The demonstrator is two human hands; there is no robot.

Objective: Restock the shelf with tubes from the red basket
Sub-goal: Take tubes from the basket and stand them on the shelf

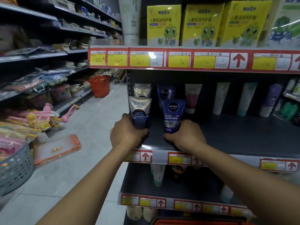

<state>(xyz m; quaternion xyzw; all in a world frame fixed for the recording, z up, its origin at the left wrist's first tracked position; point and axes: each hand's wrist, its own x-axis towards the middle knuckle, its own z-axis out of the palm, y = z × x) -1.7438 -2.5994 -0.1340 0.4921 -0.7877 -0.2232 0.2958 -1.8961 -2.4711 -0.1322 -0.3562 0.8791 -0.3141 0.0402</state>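
Hands on two upright tubes at the front lip of the dark middle shelf [243, 137], the landmark for all positions below. Left hand [125, 135] — fingers curled round the lower part of the silver-and-blue Softto tube [140, 111], thumb tip showing at the tube's base; the tube stands cap-down at the shelf's left end, touching the board. Right hand [186, 137] — fingers wrapped round the foot of the blue Nivea Men tube [172, 115], thumb lying along the shelf just in front of it; this tube stands just right of the Softto tube, apart from it. Behind each, deeper on the same shelf, a matching second Softto tube [142, 90] and second Nivea tube [165, 93]. Further right along the shelf's back, a row of pale and purple tubes [246, 98], well apart from the hands. Above the shelf, a red-and-yellow price strip [178, 60] and yellow cartoon boxes [201, 25]. Below the shelf, at the picture's bottom edge, the rim of a red basket [194, 222]; its contents cannot be seen. Left of the shelf, down the aisle, a second red basket [99, 86] on the tiled floor, and nearer, a grey basket [14, 169].
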